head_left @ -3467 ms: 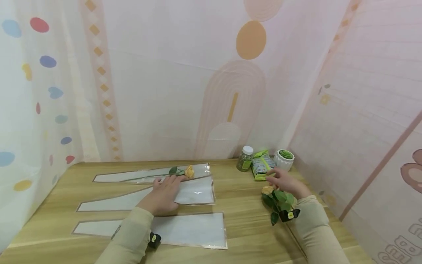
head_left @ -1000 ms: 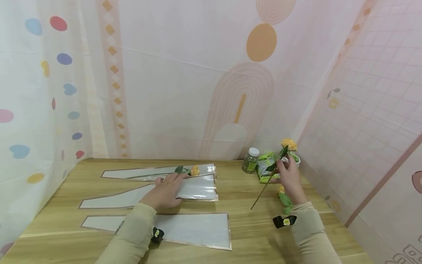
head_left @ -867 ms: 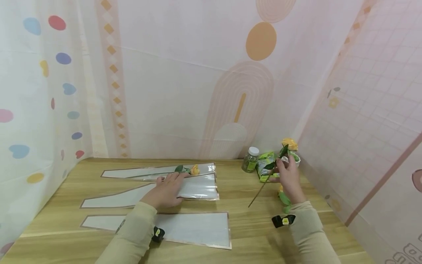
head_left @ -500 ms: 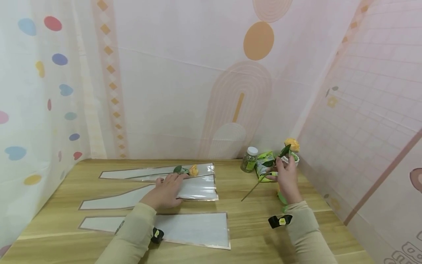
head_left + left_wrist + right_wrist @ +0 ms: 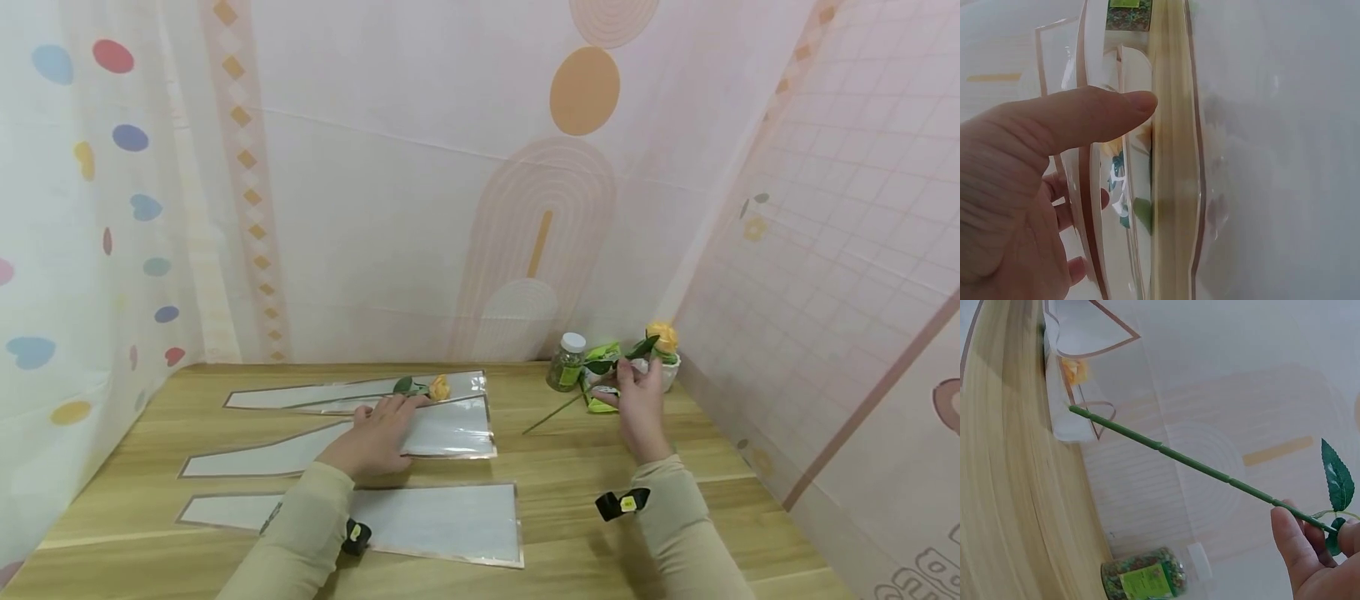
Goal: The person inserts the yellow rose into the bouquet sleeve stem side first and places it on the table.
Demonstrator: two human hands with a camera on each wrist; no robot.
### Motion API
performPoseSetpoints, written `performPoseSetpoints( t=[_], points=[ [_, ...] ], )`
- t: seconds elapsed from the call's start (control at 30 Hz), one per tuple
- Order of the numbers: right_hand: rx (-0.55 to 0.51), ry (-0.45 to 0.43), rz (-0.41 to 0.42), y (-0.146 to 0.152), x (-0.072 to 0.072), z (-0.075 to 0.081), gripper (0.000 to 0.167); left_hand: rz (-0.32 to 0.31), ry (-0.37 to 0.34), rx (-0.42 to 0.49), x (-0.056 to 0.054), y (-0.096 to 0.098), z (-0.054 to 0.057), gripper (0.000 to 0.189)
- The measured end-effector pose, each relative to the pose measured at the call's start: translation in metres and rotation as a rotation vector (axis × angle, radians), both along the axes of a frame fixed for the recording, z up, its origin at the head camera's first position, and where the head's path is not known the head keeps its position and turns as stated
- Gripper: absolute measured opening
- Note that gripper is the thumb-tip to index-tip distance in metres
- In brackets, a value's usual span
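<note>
My right hand (image 5: pixel 640 404) pinches a yellow rose (image 5: pixel 662 336) by its stem near the leaves. The bloom is at the upper right, and the green stem (image 5: pixel 1179 456) slants down to the left, its cut end free. My left hand (image 5: pixel 375 437) lies over the middle flat flower sleeve (image 5: pixel 450 429), white with a brown border. In the left wrist view the thumb (image 5: pixel 1097 115) is on one side of the film and fingertips show on the other, holding it. Just behind, another yellow rose (image 5: pixel 439 387) lies along the back sleeve (image 5: pixel 262 400).
A third sleeve (image 5: pixel 442 521) lies at the front, partly under the left forearm. At the back right stand a lidded jar (image 5: pixel 564 364), a green packet (image 5: pixel 602 404) and a white ribbed pot (image 5: pixel 667 372). Patterned curtains enclose the wooden table.
My right hand has picked up the rose from the right side of the table. Over the last second its stem end has swung left towards the sleeves. My left hand stays at the middle sleeve.
</note>
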State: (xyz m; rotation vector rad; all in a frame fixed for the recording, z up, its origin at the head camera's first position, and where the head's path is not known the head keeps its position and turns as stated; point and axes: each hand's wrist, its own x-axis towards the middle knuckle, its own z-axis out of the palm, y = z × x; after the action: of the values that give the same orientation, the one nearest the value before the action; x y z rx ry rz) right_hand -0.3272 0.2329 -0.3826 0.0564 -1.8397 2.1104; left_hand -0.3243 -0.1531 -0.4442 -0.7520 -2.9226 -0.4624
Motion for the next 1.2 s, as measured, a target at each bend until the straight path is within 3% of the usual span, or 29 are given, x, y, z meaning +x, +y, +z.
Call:
performPoseSetpoints(
  t=[0.17, 0.37, 0.6, 0.73, 1.2],
  points=[
    [-0.032, -0.021, 0.012, -0.007, -0.002, -0.002, 0.047, 0.014, -0.014, -0.006, -0.003, -0.002, -0.004, 0.094],
    [-0.124, -0.026, 0.044, -0.015, -0.004, -0.002, 0.031, 0.009, -0.023, 0.023, -0.004, -0.004, -0.008, 0.099],
    [-0.190, -0.012, 0.066, -0.021, -0.006, 0.001, 0.034, 0.005, -0.047, 0.062, -0.002, -0.006, -0.006, 0.103],
    [-0.215, -0.005, 0.071, -0.024, -0.007, 0.001, 0.028, 0.004, -0.055, 0.061, -0.001, -0.006, -0.006, 0.103],
    [-0.211, -0.012, 0.109, -0.032, -0.007, -0.003, 0.029, 0.013, -0.057, 0.036, 0.000, -0.004, -0.012, 0.105]
  ],
)
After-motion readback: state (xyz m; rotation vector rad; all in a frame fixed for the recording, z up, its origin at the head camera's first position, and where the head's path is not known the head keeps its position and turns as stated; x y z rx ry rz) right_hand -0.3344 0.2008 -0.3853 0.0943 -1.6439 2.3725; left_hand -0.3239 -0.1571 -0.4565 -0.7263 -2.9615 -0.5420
